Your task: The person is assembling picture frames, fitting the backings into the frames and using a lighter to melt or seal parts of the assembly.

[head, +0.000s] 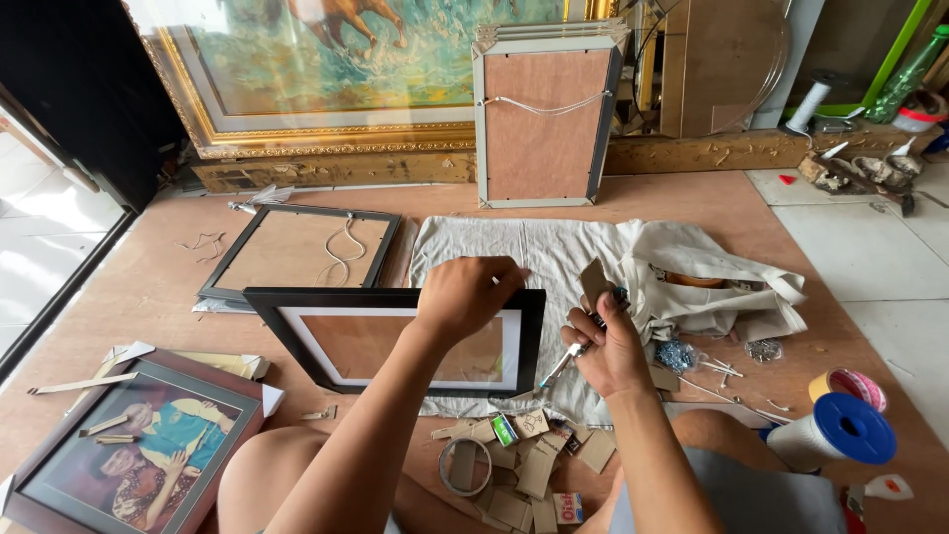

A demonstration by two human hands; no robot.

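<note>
Head view, sweeping from the left: a framed portrait (138, 450) lies near-left on the wooden floor (148, 287), with loose strips of card beside it. Just beyond it, a dark frame lying face down (301, 252) shows its board back and hanging cord. Centre now, the black picture frame (395, 341) lies flat, partly on a grey cloth (534, 247), with a white mat inside. It looks stiff and fairly light, though the corners could chip and any glass would be fragile; the outer rails look like the safest place to take hold, not the mat. The left hand (465, 294) rests on the far rail, fingers curled over the edge and pressing down, holding nothing loose. To its right, the right hand (605, 346) has its fingers closed on a thin tool (561, 364) and a small piece of card (595, 282). Near the knees, card scraps (524, 465) and a tape ring (465, 467) crowd the near edge. Further right, a cloth bag (712, 282), scattered small metal bits (736, 361), then a blue-capped white spool (835, 430) and a tape roll (848, 386). At the far side, a silver frame (544, 114) leans upright.
</note>
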